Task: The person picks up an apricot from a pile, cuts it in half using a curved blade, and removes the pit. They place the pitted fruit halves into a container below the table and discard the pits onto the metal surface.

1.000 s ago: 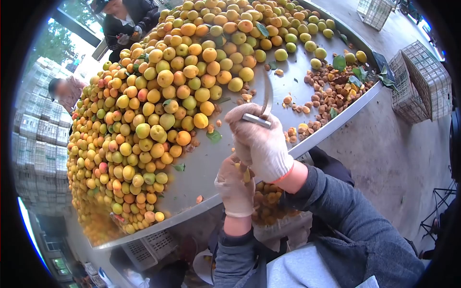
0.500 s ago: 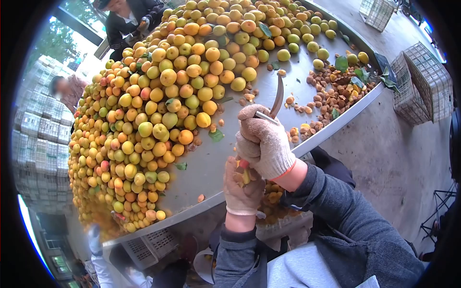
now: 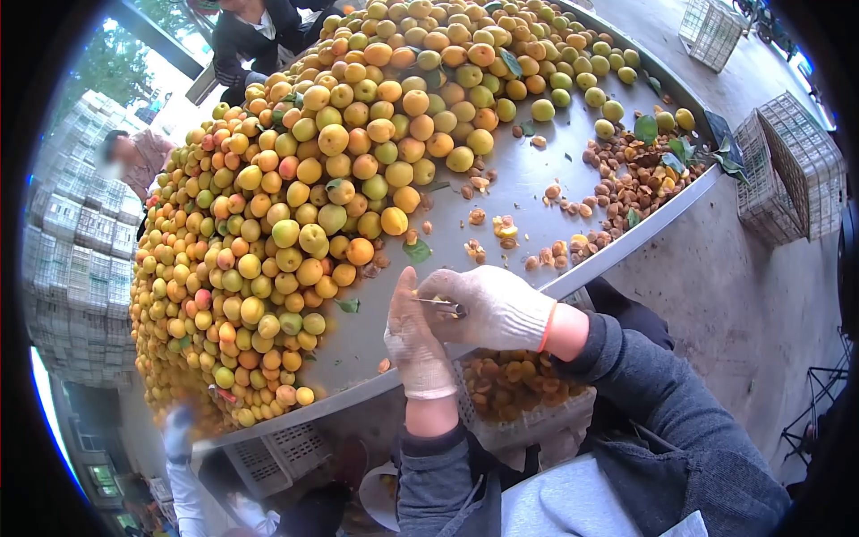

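Observation:
My left hand, in a whitish work glove, is raised over the table's front edge with its fingers stretched upward. Its palm faces my right hand and no fruit shows in it, though the space between the hands is partly hidden. My right hand, gloved too, is closed around a small knife; only a thin bright strip of metal and the handle end show, close to the left fingers. Just beyond the hands, yellow fruit scraps lie on the metal table.
A large heap of apricots covers the table's left and back. Pits are piled at the right rim. Below my hands stands a crate of apricot halves. Plastic crates stand on the floor at right. Other people work at the far side and left.
My right hand has turned, bringing the upright curved blade down toward the left hand. The yellow-red fruit piece is no longer visible in the left hand. Fresh yellow scraps lie on the table.

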`<state>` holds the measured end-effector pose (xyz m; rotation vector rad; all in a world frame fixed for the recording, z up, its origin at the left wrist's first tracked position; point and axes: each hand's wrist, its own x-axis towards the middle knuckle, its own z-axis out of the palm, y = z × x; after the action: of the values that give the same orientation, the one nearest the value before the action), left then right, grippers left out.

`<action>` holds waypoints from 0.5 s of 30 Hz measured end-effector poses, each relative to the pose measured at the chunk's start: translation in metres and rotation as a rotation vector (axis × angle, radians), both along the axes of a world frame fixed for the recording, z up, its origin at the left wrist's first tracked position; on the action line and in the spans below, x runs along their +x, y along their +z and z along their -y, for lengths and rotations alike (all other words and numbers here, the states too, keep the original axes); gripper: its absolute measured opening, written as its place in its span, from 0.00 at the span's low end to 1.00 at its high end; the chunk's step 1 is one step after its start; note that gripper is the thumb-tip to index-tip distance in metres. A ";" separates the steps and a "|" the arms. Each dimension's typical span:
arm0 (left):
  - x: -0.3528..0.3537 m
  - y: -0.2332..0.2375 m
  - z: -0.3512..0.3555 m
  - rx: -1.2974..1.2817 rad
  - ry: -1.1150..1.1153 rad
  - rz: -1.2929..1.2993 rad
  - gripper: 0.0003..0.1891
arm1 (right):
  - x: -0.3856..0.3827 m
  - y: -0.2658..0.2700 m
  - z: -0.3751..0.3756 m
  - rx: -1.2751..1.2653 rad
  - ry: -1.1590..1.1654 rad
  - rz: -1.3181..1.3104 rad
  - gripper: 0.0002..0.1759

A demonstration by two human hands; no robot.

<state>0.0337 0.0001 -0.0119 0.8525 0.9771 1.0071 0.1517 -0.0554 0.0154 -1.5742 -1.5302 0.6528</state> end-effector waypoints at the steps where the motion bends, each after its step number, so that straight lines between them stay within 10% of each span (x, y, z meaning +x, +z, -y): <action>1: -0.001 -0.002 -0.002 0.013 -0.035 -0.065 0.21 | 0.000 0.001 0.000 -0.003 0.000 0.000 0.18; 7: -0.006 -0.008 -0.005 -0.287 -0.119 0.199 0.20 | -0.006 0.008 0.001 -0.105 -0.024 0.309 0.16; 12: -0.020 -0.017 -0.007 -0.332 -0.208 0.412 0.25 | 0.016 0.004 -0.008 0.140 -0.575 0.214 0.15; 15: -0.015 -0.009 -0.005 -0.249 -0.168 0.439 0.26 | 0.022 0.001 -0.004 0.037 -0.442 -0.083 0.12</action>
<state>0.0190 0.0047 -0.0212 0.4689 0.6263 0.8580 0.1740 -0.0516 0.0160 -1.7566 -1.0754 0.4291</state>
